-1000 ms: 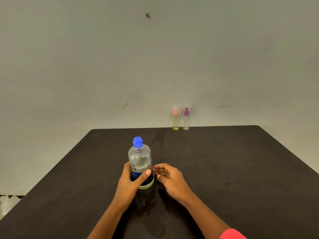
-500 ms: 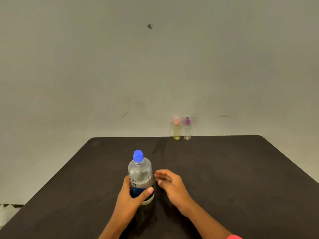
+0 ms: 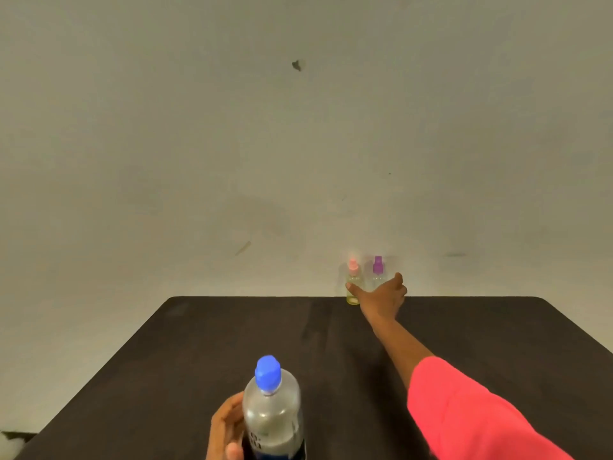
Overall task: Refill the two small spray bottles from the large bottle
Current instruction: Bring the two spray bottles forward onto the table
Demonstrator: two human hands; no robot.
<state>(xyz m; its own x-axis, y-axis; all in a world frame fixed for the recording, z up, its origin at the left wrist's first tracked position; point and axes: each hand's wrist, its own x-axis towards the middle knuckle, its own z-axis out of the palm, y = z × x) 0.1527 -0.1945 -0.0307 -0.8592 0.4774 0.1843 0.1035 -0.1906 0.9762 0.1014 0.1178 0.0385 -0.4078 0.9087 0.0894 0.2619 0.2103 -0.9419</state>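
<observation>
your left hand point(image 3: 229, 426) wraps the big bottle point(image 3: 272, 410), steadying it. right hand point(image 3: 381, 293) spans pink sprayer point(image 3: 353, 277) and purple sprayer point(image 3: 377, 265), likely to fetch both; can't tell if it grips them.

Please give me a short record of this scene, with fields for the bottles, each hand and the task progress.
large bottle: upright on table, near side, blue cap on
spray bottles: pink-capped bottle and purple-capped bottle, side by side at far edge, capped
left hand: grips large bottle
right hand: stretched to both spray bottles, thumb against pink-capped bottle; grip unclear
progress: no bottle opened yet
</observation>
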